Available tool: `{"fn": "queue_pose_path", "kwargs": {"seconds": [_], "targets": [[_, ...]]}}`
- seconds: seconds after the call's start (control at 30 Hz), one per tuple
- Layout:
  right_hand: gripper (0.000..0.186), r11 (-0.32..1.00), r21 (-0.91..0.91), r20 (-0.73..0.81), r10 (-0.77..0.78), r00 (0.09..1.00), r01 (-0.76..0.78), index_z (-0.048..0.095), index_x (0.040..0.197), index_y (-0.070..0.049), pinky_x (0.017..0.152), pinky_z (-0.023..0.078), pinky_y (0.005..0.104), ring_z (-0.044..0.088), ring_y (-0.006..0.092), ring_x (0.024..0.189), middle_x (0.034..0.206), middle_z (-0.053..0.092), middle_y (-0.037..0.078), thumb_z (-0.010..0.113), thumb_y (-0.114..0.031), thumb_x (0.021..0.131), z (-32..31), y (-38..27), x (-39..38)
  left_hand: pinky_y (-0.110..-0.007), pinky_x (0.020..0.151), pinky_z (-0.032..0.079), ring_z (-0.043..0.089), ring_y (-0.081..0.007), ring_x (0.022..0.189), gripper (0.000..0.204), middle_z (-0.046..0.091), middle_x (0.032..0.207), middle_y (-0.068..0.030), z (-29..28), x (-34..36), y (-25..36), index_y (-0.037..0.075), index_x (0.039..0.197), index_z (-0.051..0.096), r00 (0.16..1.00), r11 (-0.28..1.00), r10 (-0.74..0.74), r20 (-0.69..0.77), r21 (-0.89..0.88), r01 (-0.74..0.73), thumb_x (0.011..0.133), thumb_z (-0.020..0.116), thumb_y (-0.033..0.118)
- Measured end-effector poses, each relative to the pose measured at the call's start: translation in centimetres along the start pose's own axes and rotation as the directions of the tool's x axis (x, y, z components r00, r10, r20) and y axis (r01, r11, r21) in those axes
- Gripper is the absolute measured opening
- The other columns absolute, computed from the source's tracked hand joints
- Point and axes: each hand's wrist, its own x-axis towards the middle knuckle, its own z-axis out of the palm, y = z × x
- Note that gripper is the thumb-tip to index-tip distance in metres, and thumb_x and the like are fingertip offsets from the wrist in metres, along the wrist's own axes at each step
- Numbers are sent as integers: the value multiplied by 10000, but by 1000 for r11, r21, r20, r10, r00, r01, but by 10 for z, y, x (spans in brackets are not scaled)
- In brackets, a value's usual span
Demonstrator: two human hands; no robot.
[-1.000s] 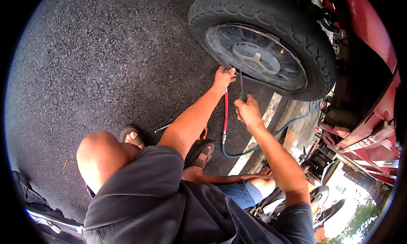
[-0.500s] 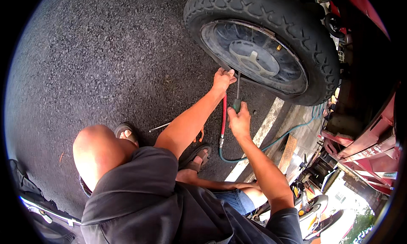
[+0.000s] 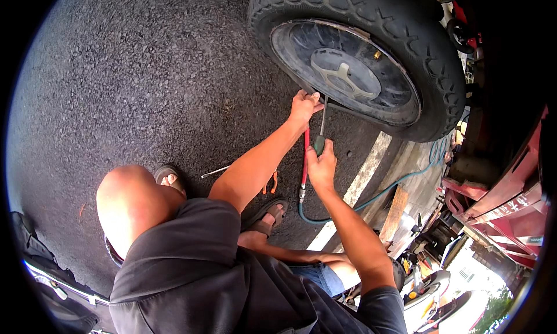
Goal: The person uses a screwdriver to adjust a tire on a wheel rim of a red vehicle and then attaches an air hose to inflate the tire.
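Your right hand (image 3: 322,163) was wrapped firmly round the green handle of a screwdriver (image 3: 318,142), its shaft running up to the near edge of the tyre (image 3: 348,8), where the tip was out of sight. Your left hand (image 3: 306,106) sat just beside that shaft, fingers curled in against the tyre's edge; whether they gripped the rubber or the end of the red hose (image 3: 304,160) below them, I could not tell. The tyre lay ahead of you, around a grey wheel (image 3: 345,82) with a brass valve (image 3: 378,54) on its far side from your hands. The likeliest trouble was a slip: a hard push or twist on a badly seated tip could have sent the shaft sideways into your left fingers. A tip pushed too deep might also have nicked rubber that you could not see. What held the wheel was unclear; had it been loose, your pushing could have shifted it. The blue-green hose (image 3: 371,202) curved across the white line (image 3: 368,167) near your sandal (image 3: 272,214), so an unguarded step could have snagged it.
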Motion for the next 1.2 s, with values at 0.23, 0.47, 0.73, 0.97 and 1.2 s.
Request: {"fn": "queue_pose_path", "kwargs": {"seconds": [0.23, 0.47, 0.73, 0.97, 1.2], "targets": [[341, 1000, -16, 13, 5, 1000, -5, 496, 1122, -5, 593, 493, 439, 635, 326, 569, 641, 600, 147, 638, -205, 885, 2, 9, -4, -402, 936, 556, 631, -270, 995, 330, 588, 1105, -163, -6, 4, -2, -74, 1186, 475, 999, 1000, -5, 44, 6, 5, 968, 606, 137], [374, 1000, 23, 23, 9, 1000, -10, 481, 1167, -11, 619, 496, 477, 659, 400, 637, 666, 614, 187, 636, -204, 887, 8, 16, -1, -397, 934, 559, 632, -251, 983, 364, 589, 1100, -146, -4, 2, -2, -71, 1223, 452, 1000, 1000, 16, 14, 16, -16, 968, 608, 137], [389, 998, -15, -11, -58, 998, 58, 472, 1179, -7, 623, 488, 495, 650, 417, 654, 701, 619, 214, 644, -203, 889, 11, 23, -4, -410, 958, 544, 642, -243, 1000, 262, 597, 1089, -132, -9, 10, -11, -16, 1156, 464, 997, 999, 36, 71, -14, -36, 974, 593, 121], [394, 999, -23, 1, -49, 999, 49, 471, 1193, 2, 658, 499, 470, 665, 400, 704, 777, 640, 221, 632, -205, 898, 13, 32, -4, -409, 945, 545, 645, -235, 1002, 258, 611, 1090, -117, -9, 13, -15, -8, 1155, 465, 997, 999, 44, 66, 1, -45, 974, 596, 122], [417, 993, -2, -4, -119, 993, 119, 443, 1232, -11, 595, 492, 500, 665, 442, 680, 712, 629, 230, 624, -186, 900, 15, 44, 0, -406, 947, 545, 642, -237, 1003, 317, 608, 1102, -123, -10, 15, -18, -11, 1179, 449, 997, 998, 52, 61, 17, -53, 963, 621, 145]]}}
